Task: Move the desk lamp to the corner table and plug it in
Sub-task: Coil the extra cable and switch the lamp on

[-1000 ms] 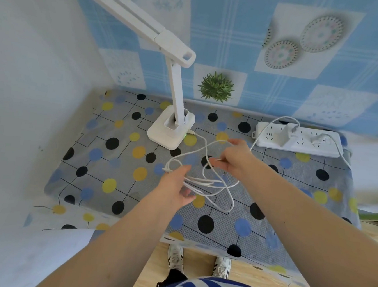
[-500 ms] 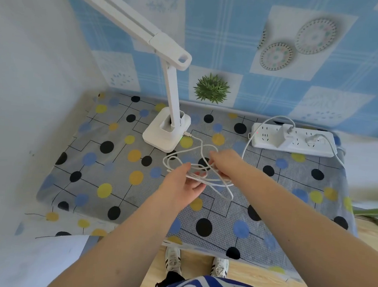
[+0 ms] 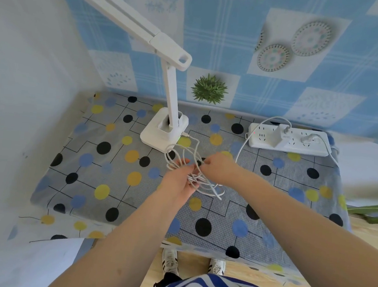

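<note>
Head: hands (image 3: 180, 183) have gathered cable (image 3: 183, 161) tighter.

No readable text, brand or number anywhere in view. The white adapter (image 3: 281, 134) plugged into the power strip (image 3: 288, 147), right of the lamp base (image 3: 165, 133), carries faint grey print, too small and blurred to make out. Wall and tablecloth (image 3: 104, 163) by the strip show patterns only, no lettering.

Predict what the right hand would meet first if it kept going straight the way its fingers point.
Probably the coiled white cable it already pinches, then the left hand; depth is unclear. The right hand points leftward.
</note>
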